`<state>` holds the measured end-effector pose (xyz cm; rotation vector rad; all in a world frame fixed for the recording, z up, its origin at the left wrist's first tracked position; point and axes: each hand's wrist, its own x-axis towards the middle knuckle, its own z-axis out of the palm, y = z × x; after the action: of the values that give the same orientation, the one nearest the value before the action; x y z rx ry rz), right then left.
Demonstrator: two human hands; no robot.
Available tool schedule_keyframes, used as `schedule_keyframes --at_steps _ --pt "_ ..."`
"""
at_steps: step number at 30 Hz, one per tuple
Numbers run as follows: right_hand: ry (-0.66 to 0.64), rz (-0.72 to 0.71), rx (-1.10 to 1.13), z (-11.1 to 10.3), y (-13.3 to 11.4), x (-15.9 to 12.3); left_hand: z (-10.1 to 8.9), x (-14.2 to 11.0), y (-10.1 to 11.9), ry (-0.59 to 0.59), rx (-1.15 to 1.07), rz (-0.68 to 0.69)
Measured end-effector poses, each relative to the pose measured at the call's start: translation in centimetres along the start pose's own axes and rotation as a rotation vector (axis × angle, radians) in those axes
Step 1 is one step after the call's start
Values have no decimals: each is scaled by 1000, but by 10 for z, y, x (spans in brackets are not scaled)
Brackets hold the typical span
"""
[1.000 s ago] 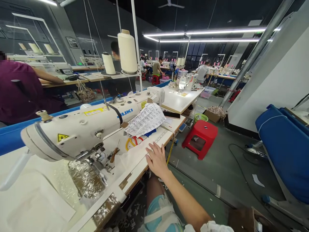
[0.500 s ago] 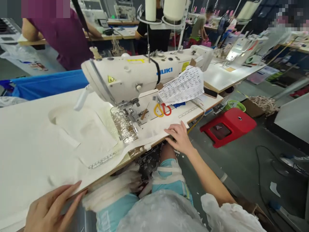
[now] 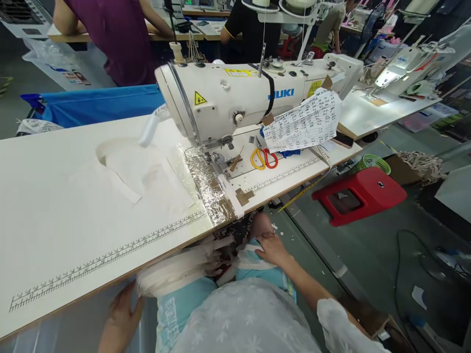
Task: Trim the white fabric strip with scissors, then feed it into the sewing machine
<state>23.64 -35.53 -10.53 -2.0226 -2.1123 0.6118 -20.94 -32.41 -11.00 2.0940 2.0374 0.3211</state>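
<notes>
Below the table's front edge, my left hand [image 3: 123, 311] has its thumb apart from its fingers, beside a bundle of white fabric strips [image 3: 172, 274] on my left thigh. Some of its fingertips are hidden. My right hand [image 3: 273, 250] rests near my right knee, over more white strips [image 3: 253, 264], fingers loosely spread. A white sewing machine [image 3: 217, 98] stands in front of me. A short white strip [image 3: 232, 198] runs from its needle area to the table edge. White cloth pieces [image 3: 147, 171] lie left of the needle.
Scissors [image 3: 264, 158] with yellow and red handles and a handwritten sheet [image 3: 303, 122] lie by the machine. Ruler markings [image 3: 110, 257] run along the table's front. A red stool [image 3: 362, 193] stands right. People sit working beyond, one in a purple top [image 3: 114, 37].
Both hands have left the table's edge: the left dropped below it, the right moved down onto my lap. The long white strip along the front edge is gone, uncovering the ruler markings.
</notes>
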Motion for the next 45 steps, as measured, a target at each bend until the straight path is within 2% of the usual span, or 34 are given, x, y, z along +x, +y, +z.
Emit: schedule_keyframes --at_steps 3,4,5,6,7,10,12,13,15,17,18,20,21,23,25,28,31,33,34,36,37,39,41,42,43,45 --pt "-9 95 35 8 11 -8 -6 -6 39 122 -159 -114" --pt "0 115 56 7 13 -11 -8 -8 55 136 -237 -163" --pt "15 130 79 4 13 -13 -10 -9 73 99 -351 -198" --pt "34 139 105 -1 12 -15 -10 -10 93 16 -501 -217" --pt "56 141 132 -7 9 -17 -10 -10 114 -143 -670 -219" --pt "117 107 211 -30 -13 -26 -5 -5 181 -707 -1103 -213" --pt "135 27 266 -45 -33 -35 0 0 220 -910 -1328 -290" --pt "143 -46 289 -51 -43 -39 2 2 235 -945 -1434 -311" --pt "198 -217 310 -62 -61 -46 3 6 258 -927 -1570 -329" --pt "329 -328 322 -70 -72 -48 -1 8 268 -906 -1603 -317" --pt "393 -338 335 -73 -75 -47 -6 9 271 -915 -1591 -301" --pt "421 -339 401 -77 -76 -41 -19 10 270 -966 -1563 -250" --pt "364 -353 446 -79 -74 -36 -27 11 267 -1004 -1537 -208" --pt "151 -407 530 -83 -69 -29 -46 13 256 -1069 -1441 -80" --pt "-76 -429 573 -91 -62 -23 -66 17 237 -1084 -1296 49" --pt "-270 -384 545 -117 -46 -16 -99 24 194 -1009 -1042 153" --pt "-315 -310 481 -160 -25 -7 -136 31 142 -904 -757 199" --pt "-295 -238 436 -191 -12 0 -162 36 109 -839 -615 166" --pt "-264 -209 409 -205 -6 4 -175 39 95 -780 -557 140" --pt "-116 -205 322 -228 3 13 -198 46 73 -547 -412 75" --pt "22 -241 256 -236 6 18 -207 49 66 -365 -319 54" --pt "402 -346 75 -243 9 31 -217 57 57 69 -118 45" --pt "800 -433 -147 -239 11 46 -213 64 51 424 40 91" --pt "941 -467 -247 -233 13 53 -206 67 48 528 84 133" --pt "1022 -496 -327 -225 15 60 -197 70 43 570 112 177" --pt "1011 -558 -408 -204 21 69 -173 70 32 508 149 247"
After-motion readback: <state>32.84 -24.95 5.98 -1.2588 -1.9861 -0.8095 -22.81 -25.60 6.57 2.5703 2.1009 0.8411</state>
